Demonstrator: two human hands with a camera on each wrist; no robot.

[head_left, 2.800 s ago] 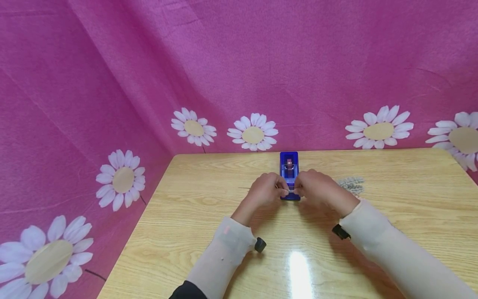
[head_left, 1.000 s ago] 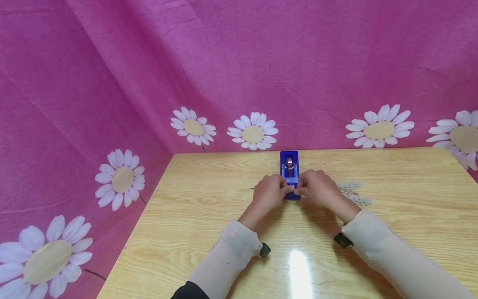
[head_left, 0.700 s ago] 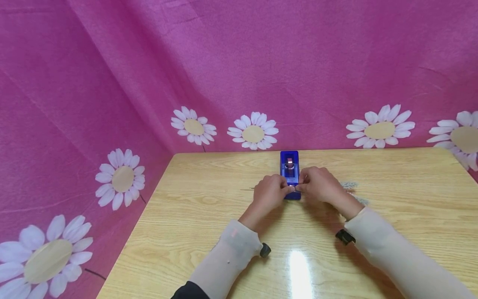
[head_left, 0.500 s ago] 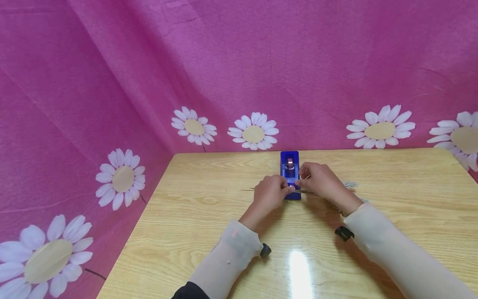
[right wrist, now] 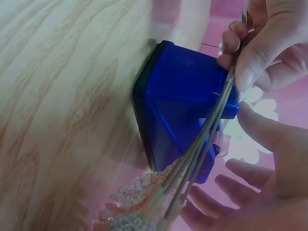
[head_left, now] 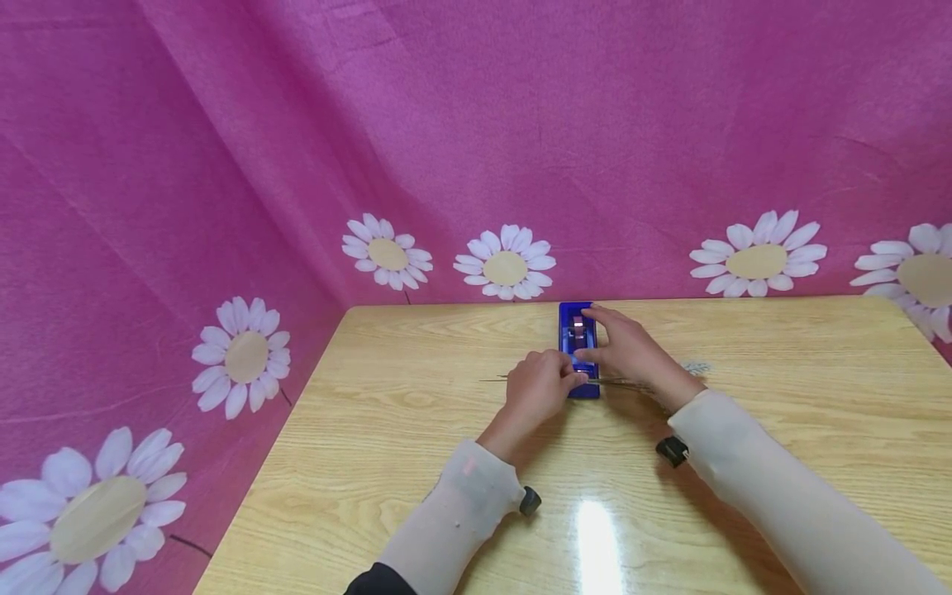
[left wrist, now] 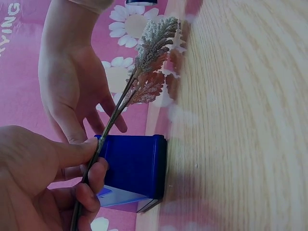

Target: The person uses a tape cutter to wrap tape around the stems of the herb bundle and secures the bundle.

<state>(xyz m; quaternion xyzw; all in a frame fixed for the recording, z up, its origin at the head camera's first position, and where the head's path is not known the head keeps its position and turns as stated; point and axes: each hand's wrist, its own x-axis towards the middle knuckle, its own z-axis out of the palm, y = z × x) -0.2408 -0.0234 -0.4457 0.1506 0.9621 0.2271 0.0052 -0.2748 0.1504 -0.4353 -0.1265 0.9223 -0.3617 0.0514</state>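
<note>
A small bunch of thin-stemmed dried-look flower sprigs (left wrist: 115, 115) is pinched between thumb and fingers of my left hand (head_left: 537, 384). Its fluffy pale and reddish heads (left wrist: 156, 53) point to the right. The stems cross over the near end of a blue tape dispenser (head_left: 565, 340) on the table. A shiny patch shows on the stems (right wrist: 229, 82) by the left thumb. My right hand (head_left: 628, 347) spreads its fingers over the dispenser's right side, fingertips near the tape roll (head_left: 578, 324), and holds nothing. In the right wrist view its fingers reach past the dispenser, behind the stems.
The light wood table (head_left: 416, 430) ends at the back against a pink cloth (head_left: 625, 149) printed with white daisies. The dispenser stands close to that back edge. Black wrist straps hang under both beige sleeves (head_left: 476, 479).
Earlier both hands pinched together at the dispenser's near end. The right hand has since come away from the stems, moved up along the dispenser and spread its fingers. The left hand stays put.
</note>
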